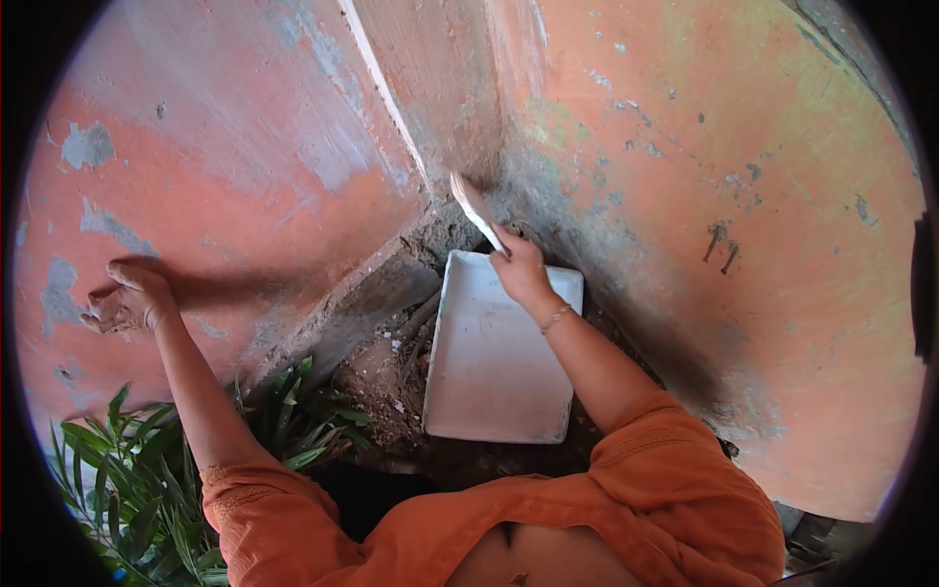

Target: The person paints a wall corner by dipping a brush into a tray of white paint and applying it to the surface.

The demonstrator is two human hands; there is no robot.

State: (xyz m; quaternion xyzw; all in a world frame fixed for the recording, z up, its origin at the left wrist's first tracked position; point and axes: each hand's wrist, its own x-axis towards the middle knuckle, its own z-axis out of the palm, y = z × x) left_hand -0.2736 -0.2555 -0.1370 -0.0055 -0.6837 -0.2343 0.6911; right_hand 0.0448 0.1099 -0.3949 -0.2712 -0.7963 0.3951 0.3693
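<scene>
On my feed I log peeling orange walls point(685, 127) meeting above a white tray point(499, 362). The left hand point(130, 298) is raised near the left wall, half spread, fingers loosely curled; contact unclear. The right hand point(521, 269), reaching over the tray, clasps the brush point(475, 212), bristles up-left.

Orange short-sleeved top point(626, 519), textured trim bands point(638, 442) on both sleeves point(690, 445); thin bracelet point(556, 318) around right wrist point(543, 301).
</scene>
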